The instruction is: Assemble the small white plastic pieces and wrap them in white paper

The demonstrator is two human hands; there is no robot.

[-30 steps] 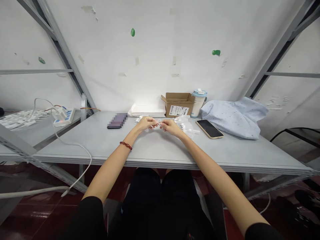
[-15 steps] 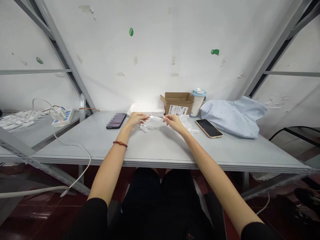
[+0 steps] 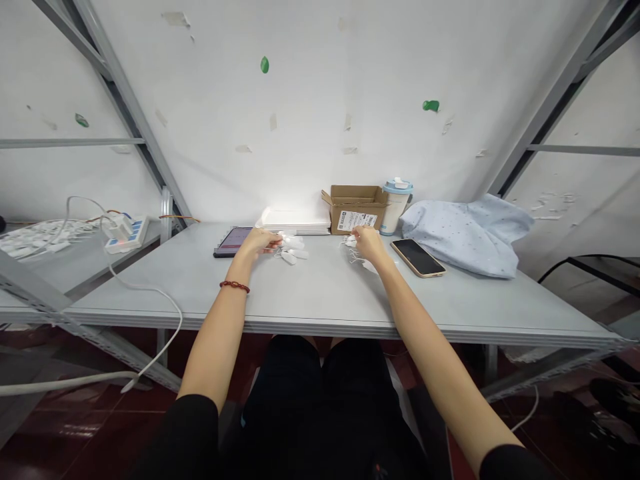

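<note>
1. The left hand (image 3: 264, 243) is placed beside a loose cluster of small, glossy white, elongated pieces (image 3: 295, 254) on the smooth light-grey table (image 3: 310, 300). Its fingers are curled at the cluster's left edge; whether any piece is gripped cannot be told.
2. A reddish-brown beaded bracelet (image 3: 235, 286) is worn on the left wrist.
3. The right hand (image 3: 369, 244) is held over a second group of small white pieces with thin, wire-like strands (image 3: 352, 242), which is partly covered by it. Thumb and fingertips are brought close together there; whether they are clamped on a piece cannot be told.
4. The two hands are set well apart, with bare tabletop between the two groups.
5. Behind the left cluster, a stack of flat white trays (image 3: 295, 222) is seen against the wall. Just right of it is placed a brown cardboard box with a white label (image 3: 356, 208), and beside that, upright, a cream cup with a pale-blue lid (image 3: 397, 207).
6. Near the right forearm, a black-screened smartphone with a beige edge (image 3: 419, 257) is laid face up, beside a crumpled, speckled pale-blue cloth (image 3: 467, 235).
7. A dark, flat phone (image 3: 231, 243) is partly hidden by the left hand.
</note>
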